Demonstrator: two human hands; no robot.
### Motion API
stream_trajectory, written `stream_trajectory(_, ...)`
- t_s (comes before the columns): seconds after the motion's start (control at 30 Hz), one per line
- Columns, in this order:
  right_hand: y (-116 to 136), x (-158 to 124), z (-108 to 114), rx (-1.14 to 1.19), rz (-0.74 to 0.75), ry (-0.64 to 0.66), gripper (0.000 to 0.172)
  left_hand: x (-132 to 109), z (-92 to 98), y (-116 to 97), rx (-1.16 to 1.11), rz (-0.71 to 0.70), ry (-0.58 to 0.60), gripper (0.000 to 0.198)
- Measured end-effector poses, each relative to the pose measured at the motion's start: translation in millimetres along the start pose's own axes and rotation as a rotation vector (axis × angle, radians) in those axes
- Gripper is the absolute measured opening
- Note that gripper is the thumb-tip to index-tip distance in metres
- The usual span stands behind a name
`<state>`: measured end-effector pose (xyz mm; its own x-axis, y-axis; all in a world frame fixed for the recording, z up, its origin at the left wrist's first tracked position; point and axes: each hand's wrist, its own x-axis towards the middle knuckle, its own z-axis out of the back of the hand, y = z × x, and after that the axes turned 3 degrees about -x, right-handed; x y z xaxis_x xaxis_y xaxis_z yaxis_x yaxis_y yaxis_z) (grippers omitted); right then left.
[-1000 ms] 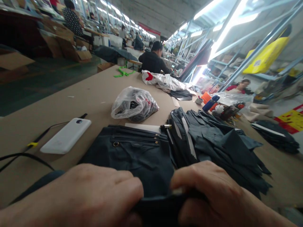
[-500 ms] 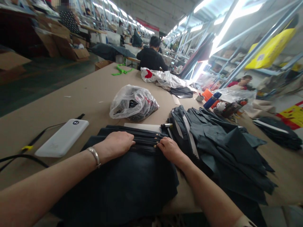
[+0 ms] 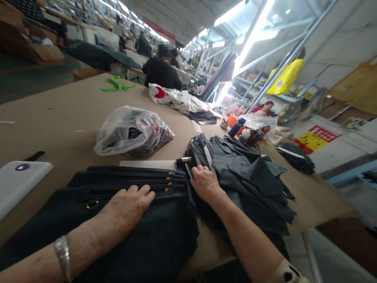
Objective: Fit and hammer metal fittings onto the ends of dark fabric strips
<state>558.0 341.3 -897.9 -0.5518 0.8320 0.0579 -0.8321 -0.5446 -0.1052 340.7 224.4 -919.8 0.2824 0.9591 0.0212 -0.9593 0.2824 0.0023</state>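
My left hand (image 3: 129, 208), a silver bangle at its wrist, lies open and palm down on a stack of dark bag panels (image 3: 165, 224). Along the panels' far edge run several black zippers with small gold pulls (image 3: 167, 190); a gold ring (image 3: 92, 204) shows left of my fingers. My right hand (image 3: 205, 183) is closed at the stack's right side, fingers curled beside a second pile of dark cut pieces (image 3: 238, 169). Its fingertips meet the lower end of a small metal tool (image 3: 185, 160) with a thin shaft. What the fingers hold is hidden.
Behind the panels sits a clear plastic bag (image 3: 135, 131) of dark parts. A white power bank (image 3: 22, 184) lies at left, green straps (image 3: 118, 83) farther back. A blue bottle (image 3: 236, 126) and another dark stack (image 3: 296, 157) are at right. A person in black (image 3: 161, 72) sits beyond the table.
My left hand has let go of the zippers and slid nearer onto the top panel. My right hand has left the zipper ends for the metal tool. The view has turned right.
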Motion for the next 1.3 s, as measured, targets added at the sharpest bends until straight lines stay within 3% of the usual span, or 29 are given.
stream_trajectory(0.13, -38.0, -1.1, 1.3, -0.133, -0.208, 0.02, 0.028, 0.2, 1.0, 1.8, 0.0, 0.004, -0.001, 0.037)
stream_trajectory(0.23, -53.5, -0.9, -1.4, -0.112, -0.237, 0.023, 0.037, -0.2, 4.6, 0.3, -0.002, 0.01, 0.007, 0.036)
stream_trajectory(0.33, -64.0, 1.0, 5.7, -0.054, -0.229, 0.042, 0.03, 0.3, 7.1, -1.0, -0.002, 0.018, 0.031, 0.035)
stream_trajectory(0.5, -87.0, 1.1, 46.9, 0.073, -0.248, -0.032, 0.025, 3.6, 14.4, 3.4, -0.081, 0.021, 0.072, 0.029)
stream_trajectory(0.6, -94.0, -6.4, 72.5, 0.46, -0.212, -0.087, 0.02, 6.8, 29.6, 2.2, -0.132, 0.012, 0.09, 0.022)
stream_trajectory(0.67, -89.5, -13.6, 84.0, 0.922, -0.229, -0.069, 0.016, 8.8, 45.3, -4.4, -0.164, -0.052, 0.005, 0.023)
stream_trajectory(0.77, -68.5, -25.8, 96.4, 1.422, -0.313, -0.046, 0.017, 11.2, 72.4, -19.8, -0.18, -0.243, -0.34, 0.032)
stream_trajectory(0.87, -39.3, -37.5, 109.2, 1.609, -0.252, 0.051, 0.025, 13.4, 96.7, -31.8, -0.107, -0.312, -0.648, 0.039)
stream_trajectory(0.97, -14.0, -44.5, 119.4, 1.649, -0.094, 0.191, 0.024, 11.9, 113.5, -34.1, -0.114, -0.294, -0.726, 0.036)
stream_trajectory(1.03, -1.6, -48.0, 121.5, 1.628, -0.001, 0.268, 0.025, 4.7, 119.1, -32.0, -0.19, -0.29, -0.698, 0.024)
stream_trajectory(1.1, 7.5, -55.5, 122.3, 1.539, 0.11, 0.322, 0.031, -9.5, 119.6, -30.1, -0.31, -0.267, -0.598, 0.016)
stream_trajectory(1.23, 18.3, -92.6, 140.6, 1.132, 0.331, 0.069, 0.024, -51.9, 111.8, -31.9, -0.434, -0.346, -0.239, 0.016)
stream_trajectory(1.3, 22.4, -113.7, 158.7, 0.934, 0.502, 0.074, 0.022, -70.8, 111.3, -34.7, -0.387, -0.384, -0.204, 0.016)
